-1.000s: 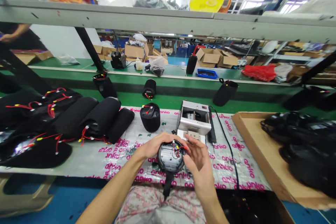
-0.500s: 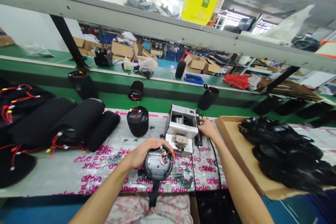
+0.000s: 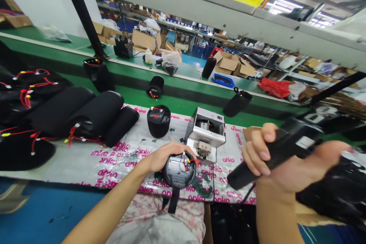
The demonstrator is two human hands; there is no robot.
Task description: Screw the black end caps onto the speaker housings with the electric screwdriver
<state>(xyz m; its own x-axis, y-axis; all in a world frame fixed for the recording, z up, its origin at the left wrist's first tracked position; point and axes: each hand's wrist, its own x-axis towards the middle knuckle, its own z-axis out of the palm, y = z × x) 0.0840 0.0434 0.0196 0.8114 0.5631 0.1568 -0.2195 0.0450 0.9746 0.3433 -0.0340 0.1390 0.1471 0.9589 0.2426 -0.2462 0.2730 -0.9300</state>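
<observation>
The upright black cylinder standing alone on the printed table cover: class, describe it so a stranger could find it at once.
Start at the small grey metal machine on the pink-lettered table cover. Just left of it stands the black fabric-wrapped cylinder. Unlike the black cylinders lying sideways further left, it stands upright, red wires on top.

grey machine (image 3: 206,132) on bench | upright black cylinder (image 3: 158,121) beside it | black sleeves (image 3: 97,116) lying left

The left hand (image 3: 160,157) cups a round black speaker shell (image 3: 179,170) with red wires over the near edge of the table (image 3: 85,162), just before a small grey machine (image 3: 206,132), while the right hand (image 3: 281,166) grips a blurred black power tool (image 3: 274,151) lifted above the table.
</observation>
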